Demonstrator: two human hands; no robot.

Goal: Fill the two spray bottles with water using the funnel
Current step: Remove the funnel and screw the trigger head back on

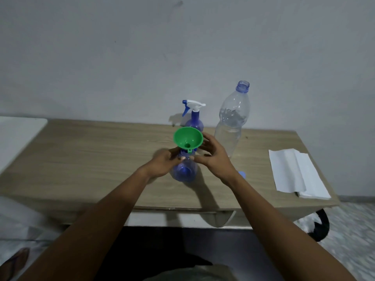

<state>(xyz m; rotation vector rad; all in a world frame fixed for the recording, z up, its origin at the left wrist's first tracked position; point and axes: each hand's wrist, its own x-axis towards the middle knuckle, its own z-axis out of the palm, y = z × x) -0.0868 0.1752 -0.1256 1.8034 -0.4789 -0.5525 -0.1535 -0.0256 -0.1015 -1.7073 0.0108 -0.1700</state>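
Observation:
A green funnel (188, 139) sits in the neck of a blue spray bottle (184, 171) that stands without its spray head on the wooden table (91, 159). My left hand (164, 163) grips that bottle's neck just under the funnel. My right hand (213, 157) is beside the funnel on the right, fingers spread and touching its rim. Behind stands a second blue spray bottle (193, 116) with its white and blue trigger head on. A tall clear water bottle (232, 120), uncapped and partly full, stands to the right.
A folded white paper towel (296, 173) lies at the table's right end. A blue cap (242, 175) peeks out behind my right wrist. A white surface (18, 134) adjoins the table on the left. The wall is close behind.

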